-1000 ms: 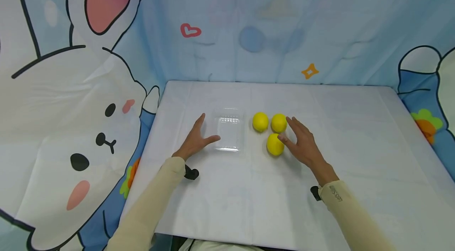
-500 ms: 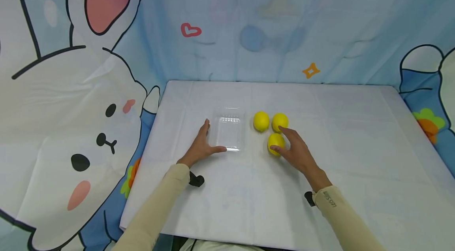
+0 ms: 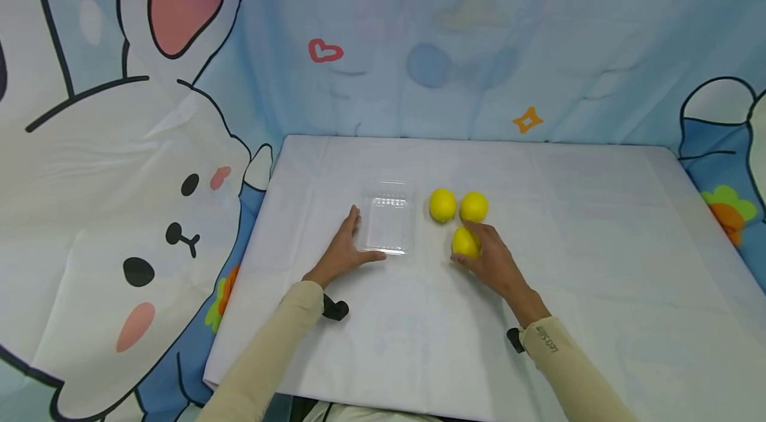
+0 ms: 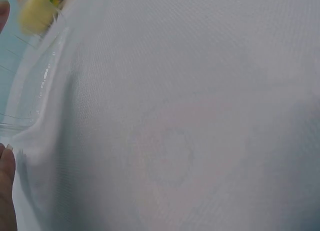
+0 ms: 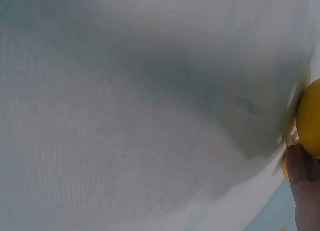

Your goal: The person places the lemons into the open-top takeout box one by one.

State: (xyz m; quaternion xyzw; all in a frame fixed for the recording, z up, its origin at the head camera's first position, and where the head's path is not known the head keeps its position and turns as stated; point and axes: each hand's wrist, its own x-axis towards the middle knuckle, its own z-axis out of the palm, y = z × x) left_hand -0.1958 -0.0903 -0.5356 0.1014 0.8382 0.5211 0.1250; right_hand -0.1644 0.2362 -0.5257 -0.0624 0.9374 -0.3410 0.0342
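Observation:
A clear plastic tray [image 3: 387, 219] lies on the white-covered table, left of the lemons. My left hand [image 3: 344, 256] is at its near left corner, with fingertips by the left side and the thumb stretched along the near edge. In the left wrist view the tray [image 4: 37, 86] shows beside the fingertips [image 4: 7, 161]. My right hand [image 3: 492, 264] holds the nearest yellow lemon [image 3: 465, 242] between thumb and fingers, from its right side. Two more lemons, one at left [image 3: 443, 205] and one at right [image 3: 474, 207], sit just behind it. The right wrist view catches a lemon [image 5: 310, 118] at the fingers.
The white cloth-covered table [image 3: 598, 242] reaches to a blue curtain [image 3: 371, 96] at the back. A printed rabbit [image 3: 155, 222] covers the curtain on the left. A dark wrist camera [image 3: 336, 308] sits below the left hand, another [image 3: 514, 340] below the right.
My right hand has moved left and down and closed its fingers round the nearest lemon. My left hand has come slightly right and nearer, to the tray's near left corner.

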